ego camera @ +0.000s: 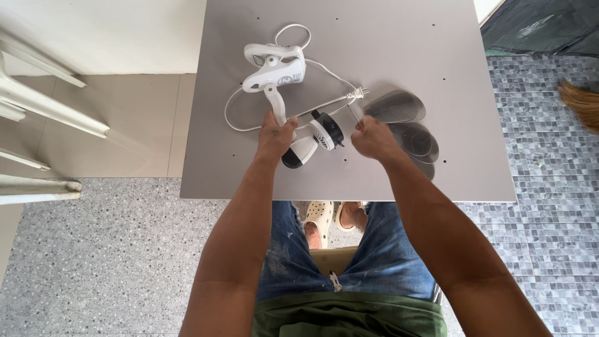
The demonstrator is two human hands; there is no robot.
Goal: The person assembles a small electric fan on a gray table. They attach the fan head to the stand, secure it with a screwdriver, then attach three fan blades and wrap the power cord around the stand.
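Gripping the fan (pixel 293 122) neck with the left hand (pixel 275 136), long axis running from clamp, far, to motor head, near, while pinching a thin tool in the right hand (pixel 372 137), just right of the motor hub (pixel 327 133), mid-table (pixel 437 75).

Bright, even daylight, soft shadows, sharp focus, slight wide-angle stretch at edges.

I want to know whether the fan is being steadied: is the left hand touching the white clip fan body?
Touching. The head view shows the left hand wrapped around the white clip fan at its neck, fingers closed on it with no gap.
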